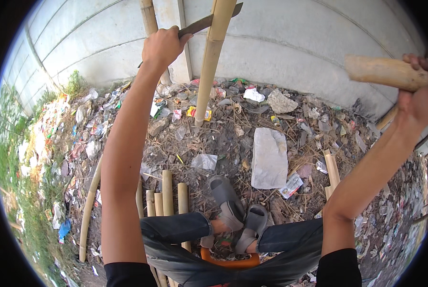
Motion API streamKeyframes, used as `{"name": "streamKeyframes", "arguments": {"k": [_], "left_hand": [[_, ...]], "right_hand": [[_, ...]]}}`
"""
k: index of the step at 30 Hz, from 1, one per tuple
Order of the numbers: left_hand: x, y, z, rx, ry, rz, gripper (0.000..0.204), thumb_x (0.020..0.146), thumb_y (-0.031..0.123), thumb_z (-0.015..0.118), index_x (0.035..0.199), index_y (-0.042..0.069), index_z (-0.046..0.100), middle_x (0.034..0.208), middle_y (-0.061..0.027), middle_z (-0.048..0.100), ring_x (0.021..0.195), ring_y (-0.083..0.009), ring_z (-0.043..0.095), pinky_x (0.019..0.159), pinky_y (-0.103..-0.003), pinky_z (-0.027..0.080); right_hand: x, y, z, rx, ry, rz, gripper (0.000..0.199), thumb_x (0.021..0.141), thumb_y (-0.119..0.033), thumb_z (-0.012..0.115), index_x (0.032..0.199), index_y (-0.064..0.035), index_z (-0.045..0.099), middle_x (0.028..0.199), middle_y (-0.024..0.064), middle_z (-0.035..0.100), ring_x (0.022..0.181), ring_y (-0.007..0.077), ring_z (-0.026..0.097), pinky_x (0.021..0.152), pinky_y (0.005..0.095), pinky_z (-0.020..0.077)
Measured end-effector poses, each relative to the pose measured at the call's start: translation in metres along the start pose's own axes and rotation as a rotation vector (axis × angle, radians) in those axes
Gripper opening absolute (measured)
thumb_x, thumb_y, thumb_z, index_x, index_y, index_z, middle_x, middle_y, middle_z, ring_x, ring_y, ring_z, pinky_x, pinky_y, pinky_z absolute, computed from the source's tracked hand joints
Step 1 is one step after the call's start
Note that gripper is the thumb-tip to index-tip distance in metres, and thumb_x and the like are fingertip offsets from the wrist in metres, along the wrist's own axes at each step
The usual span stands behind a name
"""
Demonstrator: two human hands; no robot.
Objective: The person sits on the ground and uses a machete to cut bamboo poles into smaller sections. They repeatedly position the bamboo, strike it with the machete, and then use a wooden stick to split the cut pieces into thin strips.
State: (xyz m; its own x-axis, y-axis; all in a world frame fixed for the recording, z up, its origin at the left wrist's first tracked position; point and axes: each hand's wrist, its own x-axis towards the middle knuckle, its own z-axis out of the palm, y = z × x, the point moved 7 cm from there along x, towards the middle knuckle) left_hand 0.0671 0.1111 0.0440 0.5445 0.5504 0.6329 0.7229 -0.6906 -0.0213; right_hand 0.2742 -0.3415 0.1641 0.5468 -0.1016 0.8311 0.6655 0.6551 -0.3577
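The left hand (162,45), raised to the upper middle of the frame, is closed tight around the handle of a long dark blade (209,21), whose flat metal runs to the right and passes behind an upright bamboo pole (213,52). The right hand (417,93), at the far right edge of the frame, is wrapped around one end of a thick, pale wooden club (383,71) – the club points left, toward the pole, and stays well apart from it. The bamboo pole stands nearly upright at top centre, its lower end planted in the littered ground near a yellow wrapper (199,114). A second bamboo stem (149,19) rises just behind the left hand, against the grey concrete wall (295,43).

Lower in the frame, the person sits with dark trousers (175,229) and grey sandals (228,201) – the feet crossed at bottom centre, above a curved orange bar (230,262). Several cut bamboo lengths (167,193) lie side by side at the lower left of centre, beside the left knee, and a long curved stem (88,210) lies further left. A large flat pale stone (269,158) rests in the middle of the ground, amid dry grass, plastic scraps and rubble.
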Motion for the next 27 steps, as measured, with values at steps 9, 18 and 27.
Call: {"name": "streamKeyframes", "arguments": {"k": [9,18,27], "left_hand": [[-0.039,0.014,0.089,-0.185,-0.04,-0.033,0.055,0.097,0.058,0.058,0.093,0.005,0.068,0.076,-0.0208,0.071,0.078,-0.0427,0.07,0.072,-0.054,0.055],[-0.068,0.002,0.1,-0.294,-0.061,-0.043,0.047,0.1,0.051,0.059,0.097,0.004,0.068,0.072,-0.0247,0.068,0.074,-0.048,0.067,0.068,-0.057,0.052],[-0.065,-0.024,0.077,-0.175,-0.149,0.018,0.046,0.1,0.047,0.059,0.091,0.004,0.073,0.076,-0.0204,0.07,0.078,-0.0424,0.07,0.072,-0.053,0.055]], "right_hand": [[-0.314,0.169,-0.035,-0.367,-0.457,1.091,0.013,0.083,-0.002,0.067,0.093,0.0043,0.059,0.067,0.0066,0.06,0.047,0.0152,0.057,0.043,0.0319,0.0464],[0.028,0.006,-0.052,-0.077,-0.067,0.142,0.013,0.089,-0.008,0.067,0.093,-0.0008,0.056,0.078,0.0095,0.054,0.063,0.0199,0.057,0.063,0.0357,0.0499],[-0.31,0.162,-0.022,-0.556,-0.772,1.038,0.031,0.08,-0.007,0.071,0.106,0.0067,0.06,0.07,0.0087,0.063,0.05,0.0177,0.061,0.049,0.0342,0.0502]]}}
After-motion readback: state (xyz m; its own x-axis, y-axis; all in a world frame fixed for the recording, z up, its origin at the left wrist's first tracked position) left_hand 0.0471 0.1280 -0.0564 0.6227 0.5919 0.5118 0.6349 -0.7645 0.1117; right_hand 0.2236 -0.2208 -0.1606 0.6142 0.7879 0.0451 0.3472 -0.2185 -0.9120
